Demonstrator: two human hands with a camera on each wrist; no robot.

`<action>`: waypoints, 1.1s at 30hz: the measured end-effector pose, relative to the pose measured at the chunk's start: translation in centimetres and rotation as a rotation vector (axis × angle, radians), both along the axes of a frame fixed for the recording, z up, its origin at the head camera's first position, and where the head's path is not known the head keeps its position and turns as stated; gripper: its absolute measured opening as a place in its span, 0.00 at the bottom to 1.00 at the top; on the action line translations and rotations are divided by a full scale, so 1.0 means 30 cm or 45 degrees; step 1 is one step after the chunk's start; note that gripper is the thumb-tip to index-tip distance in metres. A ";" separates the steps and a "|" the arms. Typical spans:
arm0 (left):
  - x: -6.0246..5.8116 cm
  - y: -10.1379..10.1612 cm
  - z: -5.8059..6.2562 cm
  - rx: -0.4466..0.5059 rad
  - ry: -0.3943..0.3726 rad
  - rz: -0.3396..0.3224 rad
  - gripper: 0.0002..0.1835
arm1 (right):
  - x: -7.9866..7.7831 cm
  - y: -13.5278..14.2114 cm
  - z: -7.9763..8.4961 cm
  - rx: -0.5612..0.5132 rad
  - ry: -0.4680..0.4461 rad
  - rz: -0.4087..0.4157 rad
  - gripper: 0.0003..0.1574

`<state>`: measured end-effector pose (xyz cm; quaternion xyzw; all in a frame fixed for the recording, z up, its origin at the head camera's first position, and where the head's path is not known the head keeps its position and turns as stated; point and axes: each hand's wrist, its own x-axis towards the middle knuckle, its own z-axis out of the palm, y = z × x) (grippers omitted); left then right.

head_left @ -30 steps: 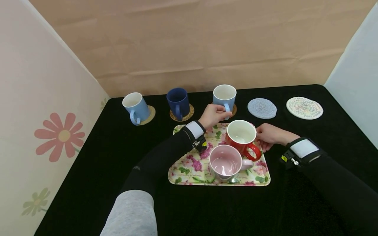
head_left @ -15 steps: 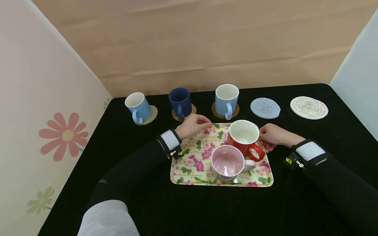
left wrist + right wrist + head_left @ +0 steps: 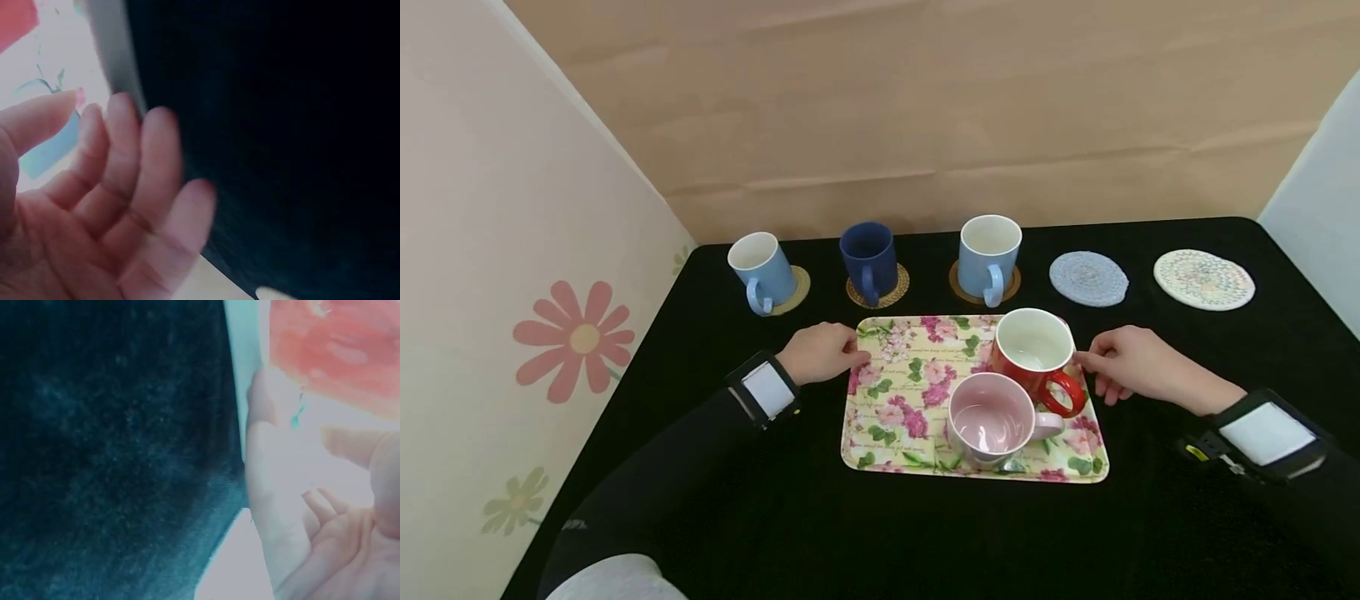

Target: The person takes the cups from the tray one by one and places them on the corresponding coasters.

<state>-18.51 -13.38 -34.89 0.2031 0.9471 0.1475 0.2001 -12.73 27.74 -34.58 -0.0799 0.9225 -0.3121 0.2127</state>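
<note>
On a flowered tray (image 3: 887,446) stand a red mug (image 3: 1011,367) and a pink mug (image 3: 992,417), handles to the right. My left hand (image 3: 820,353) is at the tray's left edge, its thumb over the rim. In the left wrist view its fingers are loosely bent, thumb apart from them. Across the tray, beside the red mug, my right hand (image 3: 1131,364) touches the right edge with its fingertips. The right wrist view has thumb and index finger spread, with part of the tray washed out by light. Whether any fingers reach under the tray cannot be seen.
Behind the tray, a light blue mug (image 3: 765,272), a dark blue mug (image 3: 868,260) and another light blue mug (image 3: 990,262) stand on coasters. Farther right lie a bare blue coaster (image 3: 1088,278) and a patterned white coaster (image 3: 1204,279). Paper walls enclose the black table.
My left hand let go of the right-hand light blue mug's handle and moved left to the tray's left edge. My right hand shifted slightly outward along the right edge.
</note>
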 end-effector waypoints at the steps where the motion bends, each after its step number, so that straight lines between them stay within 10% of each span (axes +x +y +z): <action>1: -0.004 -0.006 -0.002 -0.034 -0.015 0.007 0.19 | 0.010 0.003 0.007 -0.002 0.023 0.000 0.20; 8: -0.049 -0.019 -0.023 -0.129 -0.255 0.063 0.22 | 0.079 0.003 0.025 -0.087 0.195 -0.031 0.16; 16: -0.094 -0.028 -0.037 0.044 -0.469 0.003 0.21 | 0.147 -0.024 0.002 -0.311 0.273 -0.057 0.18; 33: -0.107 -0.032 -0.051 0.207 -0.614 0.075 0.18 | 0.179 -0.100 -0.048 -0.767 -0.093 -0.077 0.24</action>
